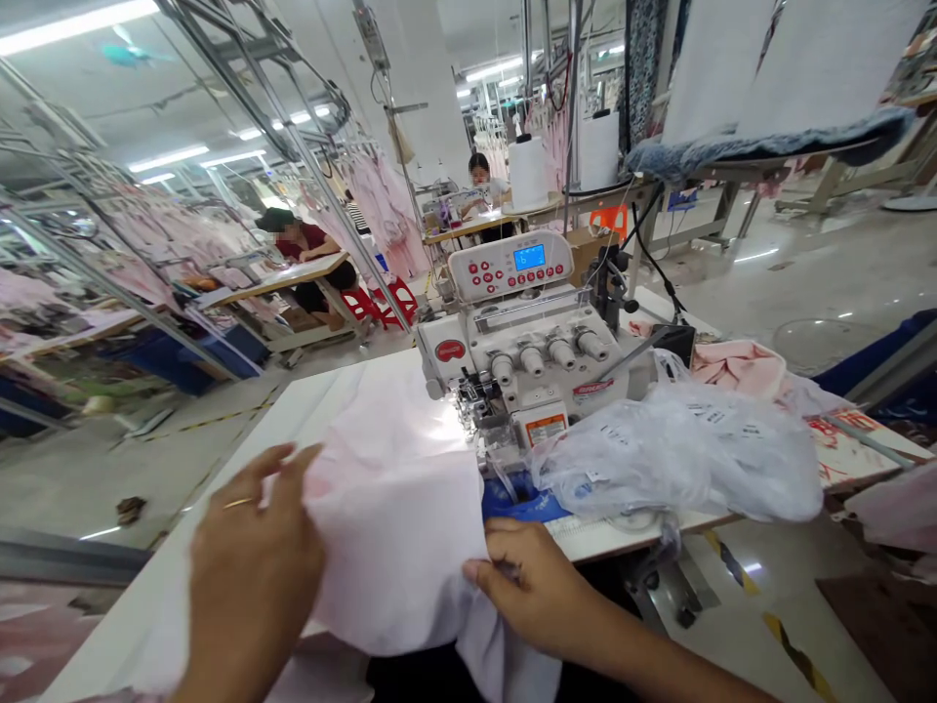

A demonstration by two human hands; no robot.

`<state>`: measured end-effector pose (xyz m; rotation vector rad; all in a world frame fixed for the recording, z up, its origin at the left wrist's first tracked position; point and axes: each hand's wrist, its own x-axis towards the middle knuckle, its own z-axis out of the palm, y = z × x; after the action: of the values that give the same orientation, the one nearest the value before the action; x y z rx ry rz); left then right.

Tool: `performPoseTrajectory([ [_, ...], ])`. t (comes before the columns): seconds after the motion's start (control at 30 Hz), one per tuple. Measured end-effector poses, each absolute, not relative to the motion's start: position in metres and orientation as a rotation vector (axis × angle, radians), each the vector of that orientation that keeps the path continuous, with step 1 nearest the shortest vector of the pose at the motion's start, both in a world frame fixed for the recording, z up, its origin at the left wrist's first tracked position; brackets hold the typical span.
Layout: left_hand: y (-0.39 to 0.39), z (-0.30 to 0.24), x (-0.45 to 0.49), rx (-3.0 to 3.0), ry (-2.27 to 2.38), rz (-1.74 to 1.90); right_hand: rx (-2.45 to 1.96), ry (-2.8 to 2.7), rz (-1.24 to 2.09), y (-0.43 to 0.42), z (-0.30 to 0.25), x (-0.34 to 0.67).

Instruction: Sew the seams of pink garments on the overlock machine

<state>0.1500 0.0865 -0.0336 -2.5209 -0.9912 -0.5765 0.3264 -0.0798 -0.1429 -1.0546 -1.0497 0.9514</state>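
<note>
A pale pink fabric piece (pixel 410 547) lies over the white table and hangs down at the front edge. Its far end reaches the lit needle area of a white overlock sewing machine (pixel 542 342). My right hand (pixel 531 581) pinches the fabric's right edge between thumb and fingers, just in front of the machine. On the left, my left hand (pixel 260 557), slightly blurred and wearing a ring, rests over the fabric with bent fingers apart. Its fingertips are at the cloth; its thumb is hidden.
A clear plastic bag (pixel 680 449) sits against the machine's right side, with peach fabric (pixel 736 369) behind it. White thread cones (pixel 528 174) stand behind the machine. Two people work at other tables farther back. The table's edge (pixel 190 517) slants along the left.
</note>
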Motion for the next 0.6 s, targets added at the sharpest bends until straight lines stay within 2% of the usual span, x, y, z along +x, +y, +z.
performPoseTrajectory([
  [0.13,0.063,-0.046,0.22,-2.806,-0.61,-0.503,-0.974,-0.894,1.014,-0.075,-0.149,0.323],
  [0.37,0.083,-0.052,0.247,-3.297,-0.544,-0.443,-1.077,-0.938,0.84,-0.079,-0.141,0.324],
  [0.5,0.083,-0.046,0.249,-3.325,-0.516,-0.401,-1.032,-0.891,0.904,-0.082,-0.133,0.325],
  [0.6,0.075,-0.047,0.249,-3.208,-0.403,-0.522,-1.148,-0.964,0.783,-0.082,-0.134,0.323],
])
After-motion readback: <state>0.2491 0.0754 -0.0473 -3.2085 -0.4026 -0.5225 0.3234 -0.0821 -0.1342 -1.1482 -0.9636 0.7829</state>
